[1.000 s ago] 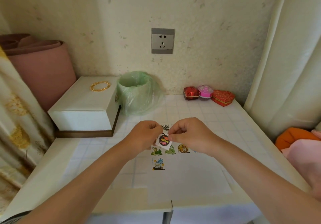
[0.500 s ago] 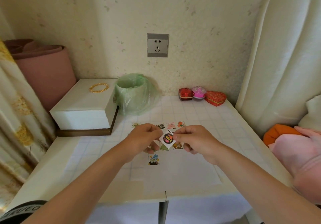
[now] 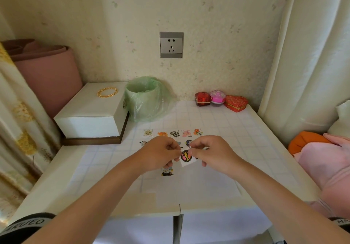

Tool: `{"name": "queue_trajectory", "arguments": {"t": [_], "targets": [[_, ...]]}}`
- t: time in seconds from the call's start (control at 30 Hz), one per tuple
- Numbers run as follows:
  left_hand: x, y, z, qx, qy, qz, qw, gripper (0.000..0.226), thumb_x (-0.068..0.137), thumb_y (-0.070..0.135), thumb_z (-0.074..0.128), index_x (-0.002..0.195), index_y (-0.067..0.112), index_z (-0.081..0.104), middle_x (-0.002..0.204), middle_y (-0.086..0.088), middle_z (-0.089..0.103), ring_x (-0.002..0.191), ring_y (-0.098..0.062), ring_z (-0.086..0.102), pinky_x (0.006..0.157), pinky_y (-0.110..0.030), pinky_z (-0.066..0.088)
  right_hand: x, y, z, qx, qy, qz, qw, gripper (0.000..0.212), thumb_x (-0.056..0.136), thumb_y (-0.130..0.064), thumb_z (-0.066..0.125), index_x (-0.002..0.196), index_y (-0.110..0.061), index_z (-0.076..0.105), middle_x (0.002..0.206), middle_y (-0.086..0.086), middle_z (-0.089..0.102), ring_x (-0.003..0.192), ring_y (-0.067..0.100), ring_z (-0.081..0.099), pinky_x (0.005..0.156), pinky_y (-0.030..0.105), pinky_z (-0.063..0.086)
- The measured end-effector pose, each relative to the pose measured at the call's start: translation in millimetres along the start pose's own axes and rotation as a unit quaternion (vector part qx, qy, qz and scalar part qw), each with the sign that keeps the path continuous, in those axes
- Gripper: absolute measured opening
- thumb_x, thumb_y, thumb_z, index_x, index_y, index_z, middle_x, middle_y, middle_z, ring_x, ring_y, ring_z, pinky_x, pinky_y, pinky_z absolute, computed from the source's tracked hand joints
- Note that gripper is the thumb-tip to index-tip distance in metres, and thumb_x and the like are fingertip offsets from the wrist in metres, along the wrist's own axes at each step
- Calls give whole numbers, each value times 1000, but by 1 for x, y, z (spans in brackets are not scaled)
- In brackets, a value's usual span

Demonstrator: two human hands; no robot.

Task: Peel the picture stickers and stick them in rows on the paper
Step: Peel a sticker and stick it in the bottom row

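A small white square with a round dark picture sticker (image 3: 186, 157) is held above the paper between both hands. My left hand (image 3: 161, 151) pinches its left edge and my right hand (image 3: 212, 153) pinches its upper right corner. The translucent paper (image 3: 208, 183) lies flat on the gridded tabletop. Several stickers form a row (image 3: 174, 133) at its far edge. More stickers show below that row, partly hidden by my hands, and one lone sticker (image 3: 167, 171) lies nearer to me.
A white box (image 3: 91, 116) with a gold bangle stands at back left beside a bin lined with a green bag (image 3: 145, 99). Red and pink gift boxes (image 3: 220, 100) sit at the back right. Pink and orange cloth (image 3: 322, 154) lies off the table's right edge.
The view has tilted, so the paper's far sticker row is now in sight. Both hands keep pinching the sticker square, which sits a little lower relative to the stuck stickers.
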State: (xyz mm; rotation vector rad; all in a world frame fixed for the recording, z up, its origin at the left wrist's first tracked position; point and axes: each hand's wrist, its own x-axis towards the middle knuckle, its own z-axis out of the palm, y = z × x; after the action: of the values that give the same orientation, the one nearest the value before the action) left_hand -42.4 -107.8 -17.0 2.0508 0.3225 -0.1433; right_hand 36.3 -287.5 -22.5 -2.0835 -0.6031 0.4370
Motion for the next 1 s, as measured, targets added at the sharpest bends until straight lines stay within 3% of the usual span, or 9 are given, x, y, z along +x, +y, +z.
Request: {"name": "queue_trajectory", "arguments": {"t": [0.13,0.27,0.43,0.53,0.67,0.77,0.87,1.0], "targets": [[1,-3,-3,24,5,16,1000,9,95,16,61,92,11,68,74,4,71,62,-11,63,72,-36,59,5,-1,4,13,-11,20,1000,7,88,-24,75,83,-19,75,58,-11,63,49,7,56,54,15,47],[6,-16,-9,62,27,14,998,16,95,16,59,108,18,67,83,5,75,66,-10,66,76,-34,59,10,0,3,62,4,91,994,6,84,-21,79,84,-15,78,68,-8,69,48,12,54,43,17,37],[8,-35,-15,248,48,68,965,35,92,30,64,126,37,58,108,19,59,101,-4,53,95,-28,46,10,5,2,72,-24,164,984,10,83,-18,79,90,-11,78,77,3,74,45,12,49,43,19,22],[7,-40,-14,304,-1,83,949,55,81,49,73,132,39,54,126,18,47,122,-4,35,102,-28,36,10,5,8,50,-35,166,984,13,81,-22,81,89,-13,78,76,5,75,46,13,47,42,19,24],[7,-45,-12,365,-29,87,927,81,67,64,77,139,38,47,133,18,40,125,-7,29,103,-30,36,11,6,20,14,-29,151,988,15,79,-27,82,85,-14,78,87,17,76,42,6,49,46,17,37],[5,-48,-11,379,-18,109,919,85,65,65,77,139,37,47,131,18,41,121,-8,31,101,-28,37,12,7,27,-4,-24,139,990,10,77,-25,83,75,-18,77,78,4,77,44,2,53,53,19,42],[4,-50,-11,380,-14,121,917,84,65,66,76,139,37,47,130,18,41,118,-7,32,101,-29,37,15,10,32,-30,-17,128,991,9,76,-26,84,73,-19,79,71,-4,76,69,5,67,60,21,48],[4,-52,-10,386,-12,129,913,85,66,67,75,140,37,46,131,18,41,118,-7,33,99,-28,37,15,12,35,-66,-6,115,991,10,75,-28,82,70,-21,80,67,-6,74,65,8,63,60,24,47]]}}
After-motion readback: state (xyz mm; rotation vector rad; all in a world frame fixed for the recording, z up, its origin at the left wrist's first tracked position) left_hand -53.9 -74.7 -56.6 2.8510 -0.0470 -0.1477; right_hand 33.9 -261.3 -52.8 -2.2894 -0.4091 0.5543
